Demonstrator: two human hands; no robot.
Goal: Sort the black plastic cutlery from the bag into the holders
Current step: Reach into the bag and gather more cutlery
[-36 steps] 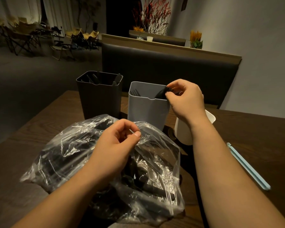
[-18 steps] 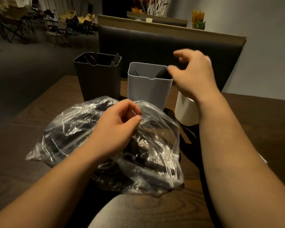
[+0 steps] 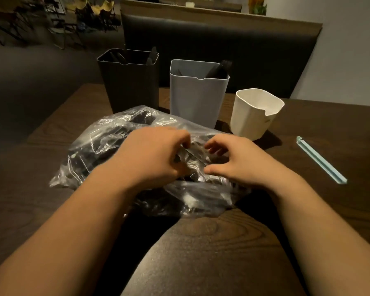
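Dim room: dark wooden table (image 3: 308, 133), black padded bench back (image 3: 222, 43), pale wall (image 3: 350, 50), folding chairs (image 3: 90, 16) beyond.

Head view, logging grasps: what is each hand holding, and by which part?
Left hand pinches the clear plastic bag at its mouth; right hand holds nothing.

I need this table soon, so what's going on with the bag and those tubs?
A person is sorting black plastic cutlery from a clear plastic bag on the wooden table. The left hand pinches the plastic at the bag's mouth; the right hand hovers beside it, fingers loosely curled, apparently holding nothing. The black holder and grey holder each have some cutlery in them; the white holder looks empty. A light blue bag clip lies to the right.
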